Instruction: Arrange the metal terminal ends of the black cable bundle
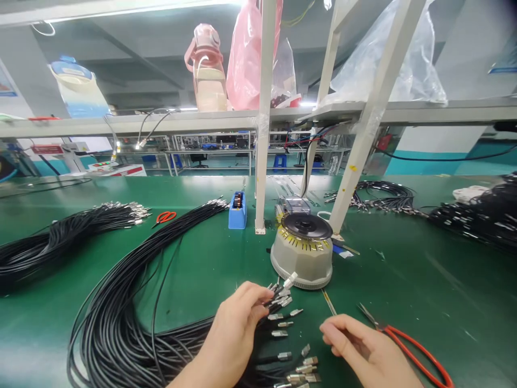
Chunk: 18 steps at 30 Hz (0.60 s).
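Note:
My left hand is closed, thumb and fingers together around a black cable near its plug end. A white-tipped connector sticks out just past those fingers. Below and beside it, many black cables lie bundled, their metal plugs fanned out to the right. My right hand pinches the near end of a thin yellowish strip of tape, which reaches toward the round grey tape dispenser. Red-handled scissors lie partly open beside my right hand.
A blue tape holder and small red-handled snips sit farther back. More cable bundles lie at left and right. White shelf posts rise from the green table. A pink bottle stands on the shelf.

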Tool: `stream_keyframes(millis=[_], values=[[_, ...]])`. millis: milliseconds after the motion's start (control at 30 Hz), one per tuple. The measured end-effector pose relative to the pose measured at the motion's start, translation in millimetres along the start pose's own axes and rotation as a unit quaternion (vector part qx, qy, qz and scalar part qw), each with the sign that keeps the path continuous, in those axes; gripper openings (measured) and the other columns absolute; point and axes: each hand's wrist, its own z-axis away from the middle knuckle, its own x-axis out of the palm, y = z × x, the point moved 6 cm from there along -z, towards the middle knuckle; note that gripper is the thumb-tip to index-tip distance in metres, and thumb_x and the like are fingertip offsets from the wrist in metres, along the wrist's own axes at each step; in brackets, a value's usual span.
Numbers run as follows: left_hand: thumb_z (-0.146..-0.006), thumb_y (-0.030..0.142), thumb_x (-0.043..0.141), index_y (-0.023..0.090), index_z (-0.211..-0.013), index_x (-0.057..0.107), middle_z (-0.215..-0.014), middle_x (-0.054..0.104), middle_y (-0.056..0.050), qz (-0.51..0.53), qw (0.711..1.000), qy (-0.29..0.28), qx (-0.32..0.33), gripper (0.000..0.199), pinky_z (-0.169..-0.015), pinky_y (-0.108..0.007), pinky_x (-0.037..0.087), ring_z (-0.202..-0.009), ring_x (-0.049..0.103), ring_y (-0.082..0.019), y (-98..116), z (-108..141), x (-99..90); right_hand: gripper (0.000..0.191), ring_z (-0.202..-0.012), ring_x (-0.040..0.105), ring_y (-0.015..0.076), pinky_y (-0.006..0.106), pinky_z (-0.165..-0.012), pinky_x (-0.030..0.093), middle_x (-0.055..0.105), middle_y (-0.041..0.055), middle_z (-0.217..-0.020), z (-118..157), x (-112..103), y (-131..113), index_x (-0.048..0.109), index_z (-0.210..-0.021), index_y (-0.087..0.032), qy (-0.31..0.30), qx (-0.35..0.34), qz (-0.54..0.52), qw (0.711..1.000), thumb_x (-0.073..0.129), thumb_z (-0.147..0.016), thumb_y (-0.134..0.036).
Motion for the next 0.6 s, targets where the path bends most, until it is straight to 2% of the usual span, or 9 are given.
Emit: stream_keyframes(millis=[100, 200, 333, 400, 433, 467, 533, 567, 600], values=[[-0.097, 0.024, 0.042, 0.018, -0.116, 0.062, -0.106, 0.067, -0.005, 0.114, 0.992, -0.026, -0.051, 0.029, -0.076, -0.028, 0.049, -0.083, 0.064, -0.017, 0.9, -4.9, 6.5, 0.042, -0.078, 0.07, 0.0239, 0.025, -0.069, 0.053, 0.077, 0.0031, -0.08, -14.7, -15.6, -7.6, 0.076, -0.084, -0.025, 0.03, 0.017, -0.024, 0.999, 0.06, -0.071, -0.061], [-0.09, 0.033, 0.057, 0.021, -0.112, 0.069, -0.099, 0.069, -0.003, 0.103, 0.992, -0.012, -0.065, 0.028, -0.071, -0.027, 0.048, -0.074, 0.058, -0.017, 9.7, -14.7, 6.7, 0.06, -0.085, 0.069, 0.0253, 0.028, -0.073, 0.054, 0.078, 0.0083, -0.096, -32.5, -34.6, -18.5, 0.073, -0.107, -0.019, 0.061, 0.027, -0.053, 0.996, 0.06, -0.068, -0.062], [-0.09, 0.027, 0.058, 0.023, -0.104, 0.075, -0.083, 0.067, -0.002, 0.01, 0.999, 0.021, 0.038, 0.022, -0.066, -0.026, 0.046, -0.069, 0.057, -0.017, 22.9, -28.8, 6.5, 0.063, -0.086, 0.067, 0.0241, 0.029, -0.073, 0.052, 0.075, 0.0117, -0.105, -50.8, -47.8, -27.2, 0.066, -0.115, -0.014, 0.089, 0.02, -0.078, 0.993, 0.06, -0.071, -0.058], [-0.094, 0.021, 0.046, 0.022, -0.119, 0.068, -0.109, 0.067, -0.007, 0.035, 0.997, 0.012, 0.072, 0.033, -0.066, -0.026, 0.05, -0.066, 0.059, -0.014, 18.1, -30.9, 11.2, 0.055, -0.086, 0.067, 0.0231, 0.029, -0.072, 0.051, 0.075, 0.0109, -0.104, -56.9, -49.3, -27.5, 0.065, -0.116, -0.015, 0.09, 0.019, -0.087, 0.992, 0.061, -0.076, -0.053], [-0.094, 0.019, 0.043, 0.024, -0.131, 0.06, -0.134, 0.056, -0.01, 0.072, 0.995, 0.001, 0.071, 0.041, -0.065, -0.025, 0.052, -0.062, 0.06, -0.011, 12.5, -30.6, 14.1, 0.05, -0.085, 0.067, 0.0222, 0.029, -0.071, 0.051, 0.075, 0.0102, -0.103, -59.4, -49.9, -27.3, 0.065, -0.116, -0.015, 0.091, 0.021, -0.091, 0.991, 0.06, -0.079, -0.048], [-0.094, 0.018, 0.041, 0.028, -0.14, 0.05, -0.15, 0.039, -0.01, 0.097, 0.992, -0.007, 0.076, 0.048, -0.072, -0.027, 0.054, -0.068, 0.062, -0.011, 7.9, -29.3, 16.5, 0.044, -0.084, 0.067, 0.0212, 0.029, -0.072, 0.051, 0.075, 0.0096, -0.102, -61.9, -50.7, -27.0, 0.064, -0.116, -0.015, 0.094, 0.025, -0.093, 0.991, 0.06, -0.083, -0.043], [-0.095, 0.018, 0.042, 0.034, -0.144, 0.044, -0.161, 0.014, -0.007, 0.15, 0.985, -0.022, 0.078, 0.051, -0.08, -0.029, 0.055, -0.079, 0.065, -0.012, 0.9, -25.3, 20.2, 0.033, -0.083, 0.066, 0.019, 0.031, -0.073, 0.05, 0.074, 0.0079, -0.101, -67.3, -52.3, -27.3, 0.063, -0.116, -0.015, 0.102, 0.038, -0.097, 0.989, 0.057, -0.09, -0.034], [-0.095, 0.02, 0.043, 0.033, -0.142, 0.047, -0.159, 0.021, -0.009, 0.173, 0.982, -0.032, 0.075, 0.048, -0.079, -0.029, 0.055, -0.083, 0.065, -0.014, -0.8, -23.0, 22.0, 0.028, -0.082, 0.066, 0.0183, 0.033, -0.074, 0.051, 0.072, 0.0068, -0.101, -70.7, -52.3, -27.8, 0.063, -0.114, -0.015, 0.102, 0.045, -0.099, 0.989, 0.056, -0.092, -0.032], [-0.096, 0.023, 0.045, 0.029, -0.137, 0.052, -0.151, 0.037, -0.011, 0.195, 0.978, -0.043, 0.065, 0.043, -0.075, -0.028, 0.055, -0.081, 0.065, -0.015, -1.6, -20.9, 23.7, 0.026, -0.081, 0.066, 0.0179, 0.034, -0.074, 0.051, 0.071, 0.0056, -0.1, -75.0, -51.3, -28.3, 0.064, -0.111, -0.016, 0.097, 0.051, -0.102, 0.989, 0.056, -0.094, -0.033]])
